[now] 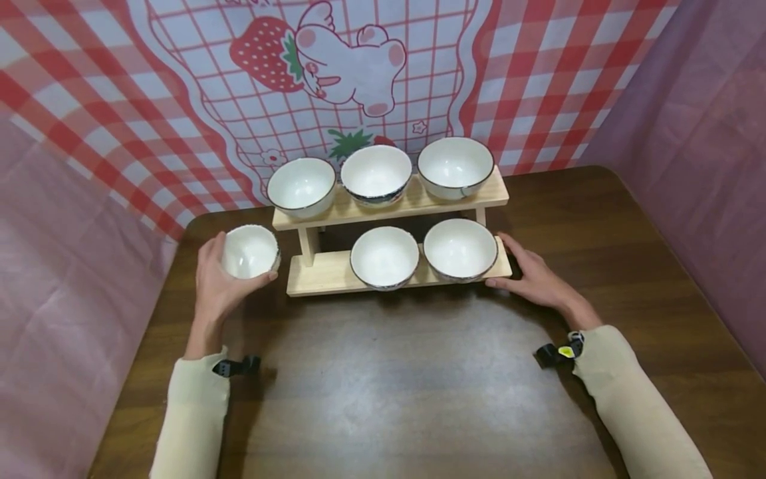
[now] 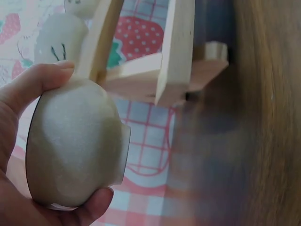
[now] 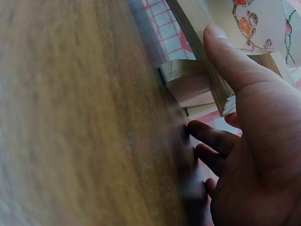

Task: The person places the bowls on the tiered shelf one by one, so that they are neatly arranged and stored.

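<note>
My left hand (image 1: 218, 276) grips a small white bowl (image 1: 251, 253) to the left of a two-tier wooden rack (image 1: 317, 273). In the left wrist view the thumb and fingers curl round the bowl's (image 2: 75, 141) sides, with its foot facing right. My right hand (image 1: 529, 269) holds the right end of the rack's lower board. Its thumb lies on the board's (image 3: 214, 75) front edge in the right wrist view; part of the grip is hidden. Two white bowls, a middle one (image 1: 385, 258) and a right one (image 1: 460, 249), sit on this lower board.
The upper board (image 1: 395, 207) carries three bowls: left (image 1: 302, 186), middle (image 1: 377, 174) and right (image 1: 456, 166). All stand on a brown wooden table (image 1: 371, 386). A red-and-white checked cloth (image 1: 550, 66) hangs close behind; pink cloth (image 1: 682, 133) hangs at both sides.
</note>
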`<move>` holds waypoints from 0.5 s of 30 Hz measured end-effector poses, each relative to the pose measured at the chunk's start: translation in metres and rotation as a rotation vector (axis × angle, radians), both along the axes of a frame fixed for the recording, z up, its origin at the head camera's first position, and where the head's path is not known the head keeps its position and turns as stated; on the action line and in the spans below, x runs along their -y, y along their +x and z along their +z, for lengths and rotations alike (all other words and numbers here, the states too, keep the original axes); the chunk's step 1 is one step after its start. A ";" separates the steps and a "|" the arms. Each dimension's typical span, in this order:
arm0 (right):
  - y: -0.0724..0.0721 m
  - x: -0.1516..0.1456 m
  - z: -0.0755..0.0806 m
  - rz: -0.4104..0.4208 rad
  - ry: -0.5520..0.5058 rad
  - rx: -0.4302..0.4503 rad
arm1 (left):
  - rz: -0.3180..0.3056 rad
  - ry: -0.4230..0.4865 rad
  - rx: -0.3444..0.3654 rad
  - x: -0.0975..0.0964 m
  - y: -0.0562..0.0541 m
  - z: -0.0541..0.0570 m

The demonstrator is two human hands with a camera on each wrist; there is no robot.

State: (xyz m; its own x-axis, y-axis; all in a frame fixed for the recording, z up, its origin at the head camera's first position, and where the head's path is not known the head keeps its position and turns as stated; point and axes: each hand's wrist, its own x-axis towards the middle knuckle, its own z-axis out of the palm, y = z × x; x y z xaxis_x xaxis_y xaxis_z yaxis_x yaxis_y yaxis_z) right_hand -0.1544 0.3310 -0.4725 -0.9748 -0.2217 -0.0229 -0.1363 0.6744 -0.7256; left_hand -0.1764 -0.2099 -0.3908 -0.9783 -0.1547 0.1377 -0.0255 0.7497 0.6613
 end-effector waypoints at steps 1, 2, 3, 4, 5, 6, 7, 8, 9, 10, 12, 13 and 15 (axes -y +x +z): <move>0.000 0.000 0.000 -0.001 0.000 0.003 | -0.008 -0.006 -0.004 -0.002 0.003 0.002; 0.000 0.000 0.000 -0.001 0.000 0.004 | -0.014 -0.011 -0.005 -0.003 0.006 0.003; 0.000 0.000 0.000 -0.001 -0.001 0.005 | -0.023 -0.011 -0.009 -0.005 0.008 0.005; 0.000 0.000 0.000 0.000 -0.002 0.005 | -0.033 -0.011 -0.014 -0.007 0.011 0.006; 0.000 0.000 0.001 0.001 -0.003 0.006 | -0.044 -0.015 -0.019 -0.009 0.014 0.008; 0.000 0.000 0.001 0.002 -0.004 0.008 | -0.057 -0.017 -0.024 -0.011 0.017 0.009; 0.000 -0.001 0.001 0.004 -0.006 0.011 | -0.070 -0.020 -0.031 -0.013 0.019 0.010; 0.000 -0.001 0.001 0.007 -0.008 0.011 | -0.085 -0.022 -0.039 -0.016 0.021 0.011; 0.000 -0.001 0.002 0.007 -0.010 0.012 | -0.101 -0.024 -0.047 -0.018 0.023 0.011; 0.000 -0.001 0.002 0.008 -0.011 0.015 | -0.116 -0.030 -0.053 -0.020 0.025 0.012; 0.000 -0.001 0.002 0.008 -0.010 0.017 | -0.141 -0.031 -0.062 -0.024 0.028 0.013; 0.000 -0.001 0.002 0.008 -0.009 0.017 | -0.153 -0.030 -0.064 -0.026 0.030 0.014; 0.000 -0.001 0.002 0.007 -0.006 0.016 | -0.172 -0.025 -0.062 -0.029 0.033 0.014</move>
State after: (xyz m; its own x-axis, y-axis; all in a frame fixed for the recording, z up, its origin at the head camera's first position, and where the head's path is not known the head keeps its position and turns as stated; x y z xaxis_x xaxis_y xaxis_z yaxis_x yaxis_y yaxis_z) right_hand -0.1546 0.3318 -0.4708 -0.9729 -0.2283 -0.0375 -0.1288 0.6692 -0.7319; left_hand -0.1436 -0.1804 -0.3764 -0.9796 0.0180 0.2001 0.1444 0.7559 0.6386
